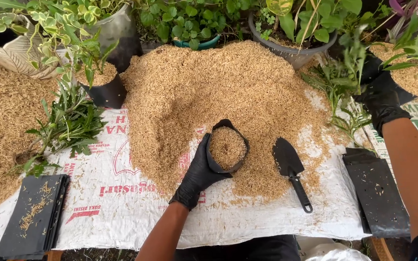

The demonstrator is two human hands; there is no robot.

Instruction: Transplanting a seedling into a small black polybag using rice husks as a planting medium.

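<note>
The left hand [200,169], in a black glove, is holding a small black bag [227,147] full of husks, its grip wrapped around the bag's left side. The bag is sitting at the near edge of the big husk pile [209,92]. The right hand [380,99], also gloved, is reaching far right of the pile, closing on green plant stems [349,72]. A black trowel [291,169] is lying just right of the bag, on the pile's edge. The pile is resting on a white sack [122,203] with red print. Flat black bags [32,215] are lying left of the pile, and more [376,191] right of it. Pots behind the pile are cut off at the top.
</note>
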